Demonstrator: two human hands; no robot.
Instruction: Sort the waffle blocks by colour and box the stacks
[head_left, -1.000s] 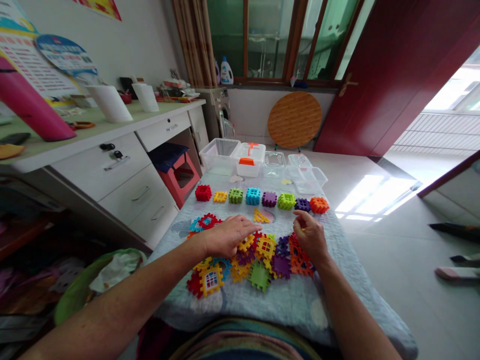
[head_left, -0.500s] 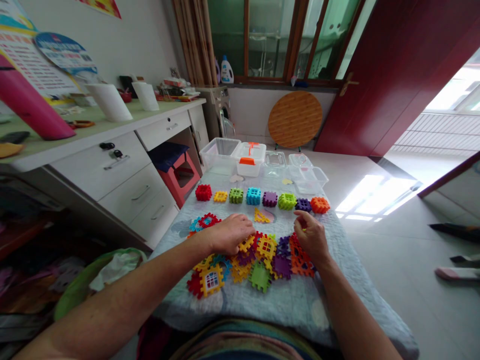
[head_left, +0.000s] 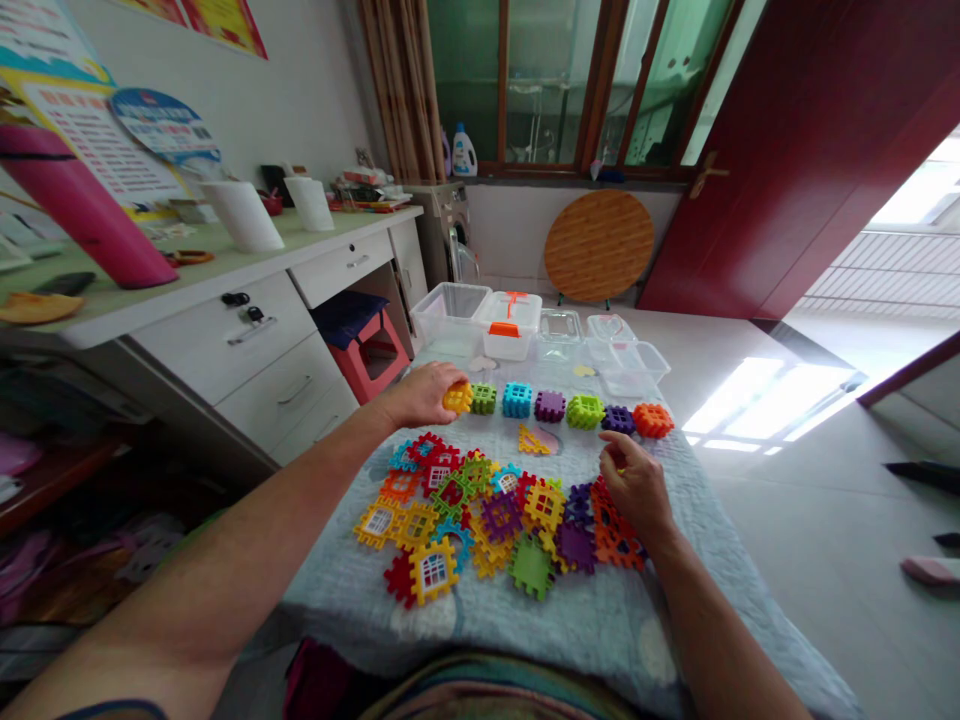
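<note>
My left hand (head_left: 429, 393) is closed on a yellow interlocking plastic tile (head_left: 458, 398) at the left of the row of stacks, beside a green stack (head_left: 483, 399). That hand hides the red stack's place. My right hand (head_left: 637, 482) hovers by the right end of the loose pile, above the orange tiles (head_left: 616, 530). Its fingers are curled, and a speck of yellow shows among them, too small to name. Loose tiles, such as a purple one (head_left: 501, 514) and a plain green one (head_left: 532, 567), lie in front of me. A yellow triangular piece (head_left: 533, 440) lies between pile and row.
The row runs on with blue (head_left: 517, 400), purple (head_left: 550, 405), light green (head_left: 585, 411), dark purple (head_left: 618, 419) and orange stacks (head_left: 653, 421). Clear plastic boxes (head_left: 450, 318) and an orange-latched box (head_left: 511, 340) stand at the table's far end. A desk (head_left: 262, 270) is on the left.
My left hand has moved from the pile forward and left to the row, carrying yellow. The pile's left part is now uncovered. My right hand stays near the orange tiles. The view has shifted slightly.
</note>
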